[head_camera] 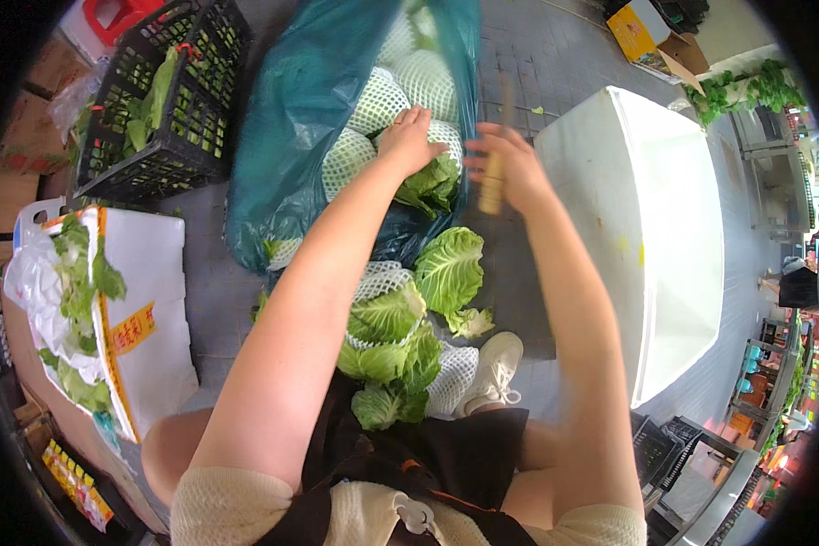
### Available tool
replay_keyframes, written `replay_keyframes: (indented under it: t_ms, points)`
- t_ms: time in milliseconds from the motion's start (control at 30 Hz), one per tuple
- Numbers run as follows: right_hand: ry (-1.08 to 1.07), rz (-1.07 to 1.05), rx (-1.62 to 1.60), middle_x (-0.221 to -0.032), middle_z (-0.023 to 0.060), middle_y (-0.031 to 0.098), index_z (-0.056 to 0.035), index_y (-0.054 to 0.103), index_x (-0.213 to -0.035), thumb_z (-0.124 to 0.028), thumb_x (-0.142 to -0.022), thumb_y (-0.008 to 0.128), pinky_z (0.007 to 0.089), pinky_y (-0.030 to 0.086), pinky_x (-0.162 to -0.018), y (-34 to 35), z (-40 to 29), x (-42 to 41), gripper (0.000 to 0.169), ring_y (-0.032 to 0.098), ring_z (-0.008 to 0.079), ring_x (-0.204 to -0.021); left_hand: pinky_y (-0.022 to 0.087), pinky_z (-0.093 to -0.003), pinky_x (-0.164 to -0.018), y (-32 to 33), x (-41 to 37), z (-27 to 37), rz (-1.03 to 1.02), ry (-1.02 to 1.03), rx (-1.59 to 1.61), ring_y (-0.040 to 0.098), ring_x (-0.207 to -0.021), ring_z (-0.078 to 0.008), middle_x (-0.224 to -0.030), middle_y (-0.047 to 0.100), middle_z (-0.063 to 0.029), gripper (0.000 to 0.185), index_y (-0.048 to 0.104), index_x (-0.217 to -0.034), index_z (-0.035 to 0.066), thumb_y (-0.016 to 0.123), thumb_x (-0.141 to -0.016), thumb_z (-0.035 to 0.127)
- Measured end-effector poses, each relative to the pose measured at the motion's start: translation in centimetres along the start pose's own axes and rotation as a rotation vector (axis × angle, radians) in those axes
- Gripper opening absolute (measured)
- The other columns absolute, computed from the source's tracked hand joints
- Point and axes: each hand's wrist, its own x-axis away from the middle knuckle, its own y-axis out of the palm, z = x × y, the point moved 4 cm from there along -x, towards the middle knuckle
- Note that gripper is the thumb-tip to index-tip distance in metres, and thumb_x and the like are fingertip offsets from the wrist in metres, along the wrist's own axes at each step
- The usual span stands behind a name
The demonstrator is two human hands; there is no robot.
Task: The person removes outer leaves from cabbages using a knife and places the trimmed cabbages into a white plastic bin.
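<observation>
My left hand lies over a green cabbage, fingers across its white foam net and thumb to the right. Loose outer leaves stick out on the near side. This cabbage sits at the mouth of a large teal plastic bag with several more netted cabbages. Just right of the bag, my right hand holds a knife by its light wooden handle; the blade is blurred and points away from me. Between my legs lie more cabbage, a loose leaf and an empty-looking foam net.
A white foam box stands on the right. At left are a black plastic crate of greens and another foam box with leaves and plastic film. My shoe rests beside the leaves. An open carton sits at the far right.
</observation>
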Motion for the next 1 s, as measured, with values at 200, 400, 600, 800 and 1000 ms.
replay_keyframes:
  t_ms: [200, 400, 600, 800, 1000]
  points:
    - [-0.087, 0.179, 0.605, -0.083, 0.0095, 0.062, -0.0044, 0.060, -0.101, -0.013, -0.079, 0.051, 0.0334, 0.044, -0.068, -3.8, 7.2, -10.0, 0.025, 0.059, 0.0193, -0.074, 0.029, -0.0488, -0.093, 0.8, 6.6, 2.0, 0.074, 0.151, -0.037, 0.035, -0.115, -0.0324, -0.124, 0.041, -0.0090, 0.062, 0.053, -0.107, 0.014, 0.077, -0.055, 0.039]
    - [0.252, -0.121, 0.651, -0.091, 0.0057, 0.061, -0.0065, 0.060, -0.103, -0.017, -0.083, 0.053, 0.0303, 0.044, -0.068, -4.6, 14.3, -6.2, 0.024, 0.055, 0.0154, -0.079, 0.033, -0.0439, -0.086, 4.1, 26.0, 0.4, -0.010, 0.156, 0.247, 0.040, -0.100, -0.0300, -0.103, 0.043, -0.0125, 0.046, 0.051, -0.094, 0.005, 0.074, -0.065, 0.032]
    - [0.126, 0.061, 0.456, -0.087, 0.0048, 0.062, -0.0052, 0.060, -0.103, -0.024, -0.088, 0.052, 0.0282, 0.043, -0.072, -3.6, 16.8, 1.6, 0.026, 0.055, 0.0137, -0.077, 0.033, -0.0381, -0.081, -2.1, 21.9, -1.0, 0.477, -0.220, 0.500, 0.042, -0.087, -0.0287, -0.094, 0.043, -0.0142, 0.062, 0.041, -0.098, -0.002, 0.077, -0.062, 0.034]
    - [-0.507, 0.332, 0.800, -0.075, 0.0149, 0.059, 0.0004, 0.061, -0.086, -0.021, -0.082, 0.059, 0.0344, 0.044, -0.066, 0.4, 15.3, 6.6, 0.022, 0.056, 0.0316, -0.070, 0.045, -0.0326, -0.071, -1.2, 21.0, -4.1, 0.108, -0.419, 0.573, 0.058, -0.081, -0.0233, -0.090, 0.059, -0.0116, 0.025, 0.060, -0.089, 0.002, 0.069, -0.073, 0.020]
    - [-0.238, 0.280, 0.474, -0.069, 0.0102, 0.061, 0.0010, 0.061, -0.087, -0.025, -0.081, 0.061, 0.0298, 0.043, -0.055, 3.3, 8.3, 11.8, 0.027, 0.056, 0.0173, -0.059, 0.041, -0.0194, -0.064, -7.2, 25.2, 0.7, 0.450, -0.567, 1.236, 0.049, -0.071, -0.0051, -0.079, 0.058, 0.0013, 0.006, 0.059, -0.085, 0.001, 0.060, -0.082, 0.006]
